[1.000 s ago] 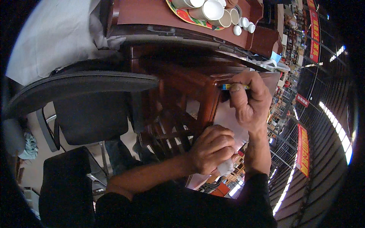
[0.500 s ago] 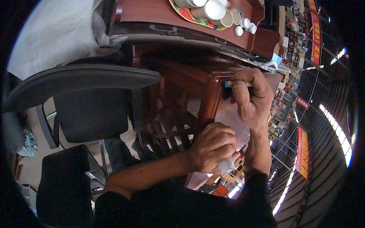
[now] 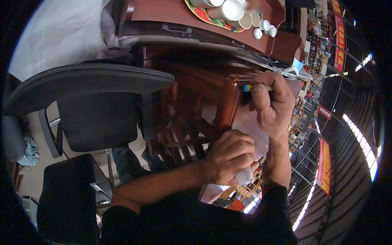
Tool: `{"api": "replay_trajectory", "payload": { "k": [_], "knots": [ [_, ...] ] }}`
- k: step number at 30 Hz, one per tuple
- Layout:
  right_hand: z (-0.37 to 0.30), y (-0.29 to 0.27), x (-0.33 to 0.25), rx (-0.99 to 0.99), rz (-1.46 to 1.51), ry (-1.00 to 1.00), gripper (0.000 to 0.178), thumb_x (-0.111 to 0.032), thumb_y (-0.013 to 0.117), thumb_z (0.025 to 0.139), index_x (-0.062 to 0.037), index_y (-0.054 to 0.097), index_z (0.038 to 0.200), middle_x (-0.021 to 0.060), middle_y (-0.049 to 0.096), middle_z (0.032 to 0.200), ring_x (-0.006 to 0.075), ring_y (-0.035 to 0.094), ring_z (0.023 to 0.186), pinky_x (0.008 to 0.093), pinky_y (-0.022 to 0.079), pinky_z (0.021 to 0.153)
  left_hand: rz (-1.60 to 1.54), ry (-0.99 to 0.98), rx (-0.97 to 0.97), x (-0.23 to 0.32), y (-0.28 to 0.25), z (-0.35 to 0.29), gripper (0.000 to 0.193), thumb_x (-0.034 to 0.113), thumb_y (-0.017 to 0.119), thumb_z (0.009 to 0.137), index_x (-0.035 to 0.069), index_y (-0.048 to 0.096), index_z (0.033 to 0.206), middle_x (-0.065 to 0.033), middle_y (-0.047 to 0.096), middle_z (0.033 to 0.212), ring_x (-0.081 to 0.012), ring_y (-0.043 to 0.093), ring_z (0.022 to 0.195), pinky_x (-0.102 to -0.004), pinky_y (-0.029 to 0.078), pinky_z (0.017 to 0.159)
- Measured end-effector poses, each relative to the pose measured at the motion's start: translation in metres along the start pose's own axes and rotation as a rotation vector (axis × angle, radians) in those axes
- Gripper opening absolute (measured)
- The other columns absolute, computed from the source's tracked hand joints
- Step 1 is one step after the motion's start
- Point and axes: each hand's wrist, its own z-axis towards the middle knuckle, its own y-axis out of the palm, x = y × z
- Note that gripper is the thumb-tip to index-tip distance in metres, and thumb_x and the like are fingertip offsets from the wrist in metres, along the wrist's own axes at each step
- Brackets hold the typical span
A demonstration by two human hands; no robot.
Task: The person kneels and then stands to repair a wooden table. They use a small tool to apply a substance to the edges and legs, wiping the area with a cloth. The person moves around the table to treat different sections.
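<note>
My right hand pinches a short, thin stick with a blue and yellow wrapper between thumb and fingers. The stick's end is close to the edge of a glossy reddish-brown wooden piece of furniture; whether it touches the wood I cannot tell. Lower down, my left hand is closed around a crumpled white cloth or tissue wad, which sticks out below the fingers. That hand lies against or just over the furniture's shiny top.
Left of the furniture stand a black office chair and another black seat. Beyond is a reddish desk bearing a patterned tray with cups, and small white cups beside it. A pale sheet drapes at far left.
Both hands keep nearly the same place and grip. The whole view has shifted very slightly.
</note>
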Motion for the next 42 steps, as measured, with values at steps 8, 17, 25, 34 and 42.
{"api": "replay_trajectory", "payload": {
  "k": [8,17,25,34,42],
  "knots": [
    [0.002,-0.001,0.001,-0.003,-0.01,-0.011,0.005,-0.007,0.065,0.092,-0.0028,0.064,0.094,0.0107,0.067,0.081,0.02,0.063,0.071,0.032,0.051,0.068,-0.011,-0.004,0.008,0.0,0.002,0.001,0.026,0.021,0.076,0.077,0.004,0.062,0.092,-0.0121,0.062,0.104,-0.0353,0.061,0.108,-0.0523,0.046,0.093],
    [0.003,-0.003,0.005,-0.007,0.056,0.046,0.004,-0.006,0.065,0.093,-0.0023,0.064,0.094,0.0088,0.067,0.082,0.0175,0.061,0.073,0.0308,0.051,0.07,-0.022,0.034,0.012,-0.001,-0.001,0.005,0.032,0.008,0.085,0.075,0.006,0.06,0.095,-0.0096,0.064,0.101,-0.0334,0.066,0.1,-0.05,0.051,0.084],
    [0.006,-0.005,0.006,-0.023,0.098,0.069,0.003,-0.005,0.065,0.092,-0.0021,0.065,0.093,0.0058,0.067,0.084,0.0124,0.059,0.076,0.0292,0.05,0.07,-0.026,0.02,0.025,-0.002,0.002,0.001,0.023,0.02,0.075,0.081,0.003,0.062,0.091,-0.0113,0.062,0.103,-0.0343,0.062,0.105,-0.051,0.047,0.09],
    [0.005,-0.005,0.006,-0.047,0.07,0.013,0.004,-0.004,0.065,0.09,-0.002,0.064,0.093,0.0074,0.066,0.083,0.015,0.06,0.075,0.0289,0.05,0.069,-0.017,0.001,0.052,0.001,0.001,0.005,0.024,0.014,0.08,0.079,0.005,0.062,0.092,-0.0104,0.064,0.1,-0.0335,0.064,0.102,-0.0498,0.049,0.088],
    [0.006,-0.003,0.003,-0.03,0.061,0.017,0.004,-0.005,0.065,0.09,-0.0026,0.065,0.093,0.0077,0.066,0.081,0.0156,0.06,0.073,0.0298,0.051,0.069,-0.028,0.008,0.032,0.0,0.0,0.004,0.027,0.014,0.082,0.078,0.006,0.062,0.093,-0.0096,0.065,0.101,-0.0337,0.066,0.102,-0.0501,0.051,0.086]
  ]
}}
